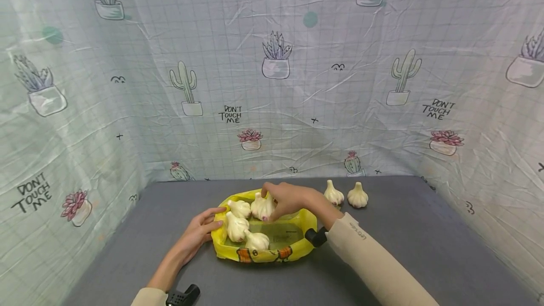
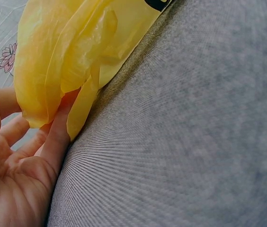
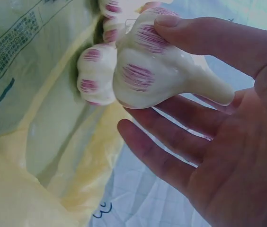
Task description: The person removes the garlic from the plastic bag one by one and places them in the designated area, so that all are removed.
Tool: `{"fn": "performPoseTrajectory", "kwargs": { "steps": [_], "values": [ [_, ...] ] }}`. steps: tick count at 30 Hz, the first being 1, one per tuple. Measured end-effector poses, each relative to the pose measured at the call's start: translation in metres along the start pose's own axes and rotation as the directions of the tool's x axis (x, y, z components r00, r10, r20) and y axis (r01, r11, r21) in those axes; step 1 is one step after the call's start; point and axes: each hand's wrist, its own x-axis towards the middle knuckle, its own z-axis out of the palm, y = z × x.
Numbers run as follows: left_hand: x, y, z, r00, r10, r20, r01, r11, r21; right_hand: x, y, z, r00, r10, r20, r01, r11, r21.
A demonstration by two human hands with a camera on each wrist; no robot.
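Observation:
A yellow plastic bag point(image 1: 303, 247) lies on the grey tabletop with its mouth spread wide and its rim folded down. My left hand point(image 1: 199, 230) holds the bag's left side, the plastic point(image 2: 43, 85) between thumb and fingers in the left wrist view. Over the bag, my right hand point(image 1: 289, 199) grips a white garlic bulb point(image 3: 145, 71) with purple streaks, thumb on one side and fingers on the other. Right behind it sits another garlic bulb point(image 3: 95, 73). Several more bulbs, one a front bulb point(image 1: 257, 240), lie along the bag's left half.
Two garlic bulbs stand on the table behind my right forearm, a nearer bulb point(image 1: 333, 195) and a farther-right bulb point(image 1: 358, 196). A pale sheet point(image 1: 314, 93) printed with potted cacti hangs behind the grey table point(image 1: 399, 230) and along both sides.

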Motion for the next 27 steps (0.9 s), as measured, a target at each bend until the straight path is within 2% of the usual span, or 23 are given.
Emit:
{"fn": "performPoseTrajectory", "kwargs": {
  "steps": [6, 12, 27],
  "values": [
    [0.0, -0.002, 0.001, 1.0, 0.009, -0.009, -0.009, 1.0, 0.006, -0.008, 0.003, -0.005, 0.997, -0.055, -0.063, 0.053, 0.998, -0.033],
    [-0.001, -0.003, 0.002, 1.0, 0.022, -0.005, -0.022, 1.0, 0.014, -0.021, 0.005, -0.008, 0.99, -0.084, -0.109, 0.084, 0.996, -0.012],
    [-0.001, -0.004, 0.003, 1.0, 0.012, -0.017, -0.012, 1.0, 0.005, -0.051, 0.022, -0.012, 0.959, -0.129, -0.25, 0.141, 0.99, 0.027]
  ]
}}
